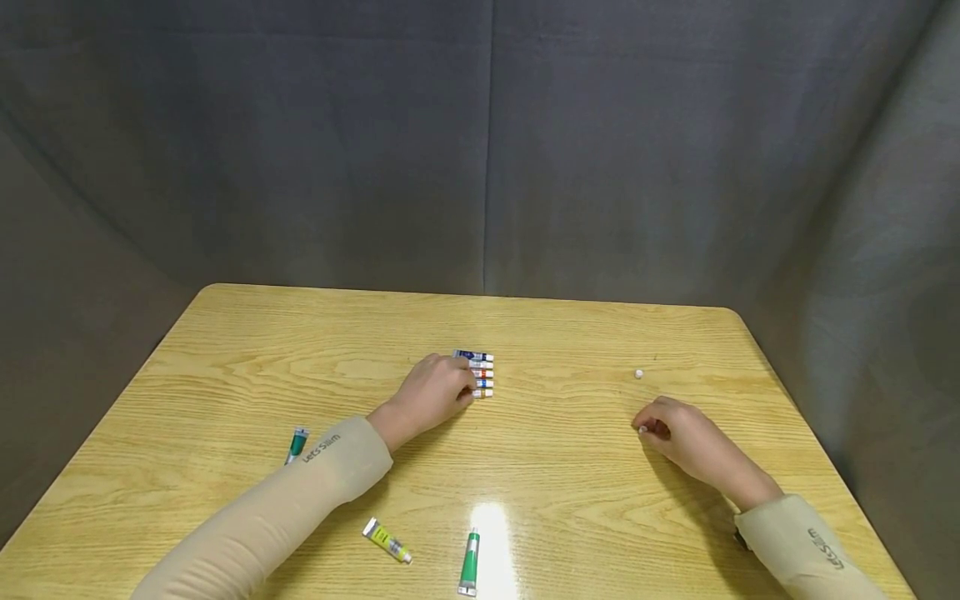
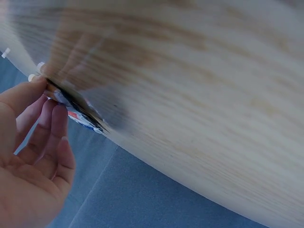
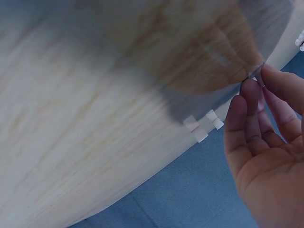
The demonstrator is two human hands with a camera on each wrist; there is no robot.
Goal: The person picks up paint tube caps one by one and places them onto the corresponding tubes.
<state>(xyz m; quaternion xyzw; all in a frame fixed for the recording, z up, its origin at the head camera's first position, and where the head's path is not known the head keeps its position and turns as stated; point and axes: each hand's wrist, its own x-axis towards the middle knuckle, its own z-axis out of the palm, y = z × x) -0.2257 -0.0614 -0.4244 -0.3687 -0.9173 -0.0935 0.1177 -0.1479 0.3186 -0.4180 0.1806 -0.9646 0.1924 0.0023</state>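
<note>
Closest to the camera, a green tube [image 1: 469,564] lies well short of the left fingers, a yellow tube [image 1: 387,541] near it; a dark green tube [image 1: 297,446] lies behind them, partly under the forearm. Curled over a tube row [image 1: 483,374], the left hand [image 1: 438,387] pinches its near end, caps pointing past the fingertips. The right hand [image 1: 678,433] pinches a small white piece [image 1: 642,429]; just beyond those fingertips sits a white cap [image 1: 639,374].

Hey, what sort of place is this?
Probably a curtained-off recording or work corner, though I can't be sure: dark grey fabric curtains hang behind and beside a yellowish wood-grain table, where small white-capped tubes with coloured labels lie in a row.
</note>
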